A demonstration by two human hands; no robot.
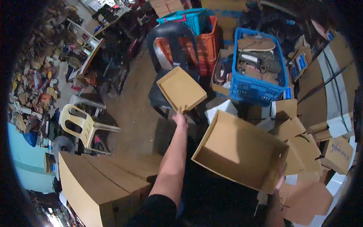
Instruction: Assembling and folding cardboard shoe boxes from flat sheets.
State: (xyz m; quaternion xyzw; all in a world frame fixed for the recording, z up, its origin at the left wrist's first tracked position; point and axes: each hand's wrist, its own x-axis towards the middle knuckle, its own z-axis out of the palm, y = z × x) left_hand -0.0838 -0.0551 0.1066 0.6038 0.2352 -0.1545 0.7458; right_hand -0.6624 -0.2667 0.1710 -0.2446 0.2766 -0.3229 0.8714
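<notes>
My left hand (180,118) reaches forward and grips the near edge of a small shallow cardboard tray (181,90). The tray is tilted, its bare inside showing, in front of a dark plastic chair (172,49). My right hand (280,180) is closed on the right end of a larger open cardboard box (242,147). That box slants across my body with its inside facing up and nothing in it. Most of the right hand's fingers are hidden by the box wall.
A blue crate (257,90) of shoes stands ahead to the right, beside orange (208,49) and teal crates (189,19). Flattened cardboard (308,196) lies at right. Large cartons (113,178) stand near left, a cream chair (87,128) beyond. Scraps (41,90) heap at far left.
</notes>
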